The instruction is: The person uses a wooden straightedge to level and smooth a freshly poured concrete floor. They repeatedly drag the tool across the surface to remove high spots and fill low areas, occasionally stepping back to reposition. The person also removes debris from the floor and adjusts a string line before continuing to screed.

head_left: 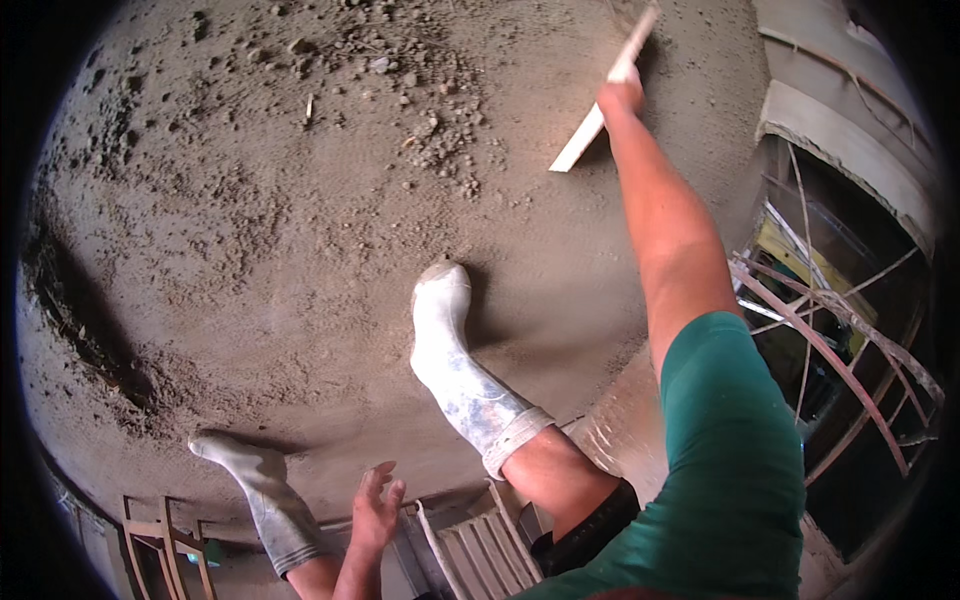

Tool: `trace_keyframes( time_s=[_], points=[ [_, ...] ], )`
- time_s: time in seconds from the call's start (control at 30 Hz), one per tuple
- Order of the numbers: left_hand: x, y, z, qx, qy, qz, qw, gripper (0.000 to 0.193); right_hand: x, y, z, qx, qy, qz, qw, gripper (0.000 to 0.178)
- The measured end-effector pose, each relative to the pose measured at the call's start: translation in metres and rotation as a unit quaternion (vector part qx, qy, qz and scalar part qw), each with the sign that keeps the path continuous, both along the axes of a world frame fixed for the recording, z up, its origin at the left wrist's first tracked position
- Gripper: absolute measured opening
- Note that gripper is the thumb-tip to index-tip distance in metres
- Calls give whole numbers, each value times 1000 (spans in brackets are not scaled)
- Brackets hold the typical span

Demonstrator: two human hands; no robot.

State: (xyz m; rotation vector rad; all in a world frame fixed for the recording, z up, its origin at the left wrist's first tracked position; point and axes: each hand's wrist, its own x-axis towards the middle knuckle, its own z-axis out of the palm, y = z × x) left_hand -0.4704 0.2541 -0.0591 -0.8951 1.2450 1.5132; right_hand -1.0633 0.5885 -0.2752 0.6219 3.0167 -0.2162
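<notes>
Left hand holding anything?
No. The left hand is open and empty, fingers spread; only the right hand grips the wooden strip.

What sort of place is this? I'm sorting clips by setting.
Probably a building site: a wide bed of wet grey cement, the person's cement-caked rubber boots, and the right hand gripping a long flat wooden board over it.
</notes>
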Motion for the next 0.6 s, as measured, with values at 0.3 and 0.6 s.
trace_keyframes(
  time_s=[0.3,0.6],
  points=[
    [-18,4,8,-22,73,-55,996,36,35,-281,30,-57,-140,316,936,52],
    [-12,-17,14,-40,102,-19,994,37,100,-286,76,-214,-144,220,941,51]
  ],
)
